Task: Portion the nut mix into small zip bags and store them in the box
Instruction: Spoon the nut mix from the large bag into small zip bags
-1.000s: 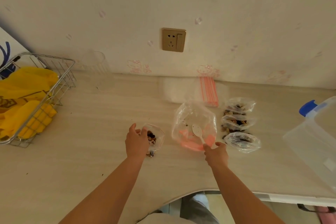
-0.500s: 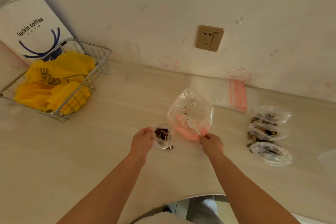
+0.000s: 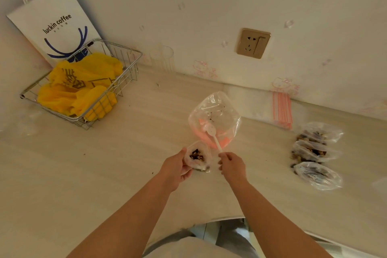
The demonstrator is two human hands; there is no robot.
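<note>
My left hand holds a small zip bag open on the counter, with dark nut mix showing inside. My right hand pinches the handle of a white plastic spoon, whose bowl lies inside the large clear bag. That large bag has a pink zip edge and holds only crumbs. Three filled small bags lie in a column to the right. A stack of unused zip bags with red strips lies against the wall. The box is out of view.
A wire basket with yellow bags stands at the far left, and a white paper coffee bag leans behind it. A clear glass stands by the wall. A wall socket sits above the counter. The counter's front edge curves near my body.
The camera has swung left, so the clear box with the blue latch has left the view. My hands have come closer together, and the small bag now stands open right beside the spoon handle.
</note>
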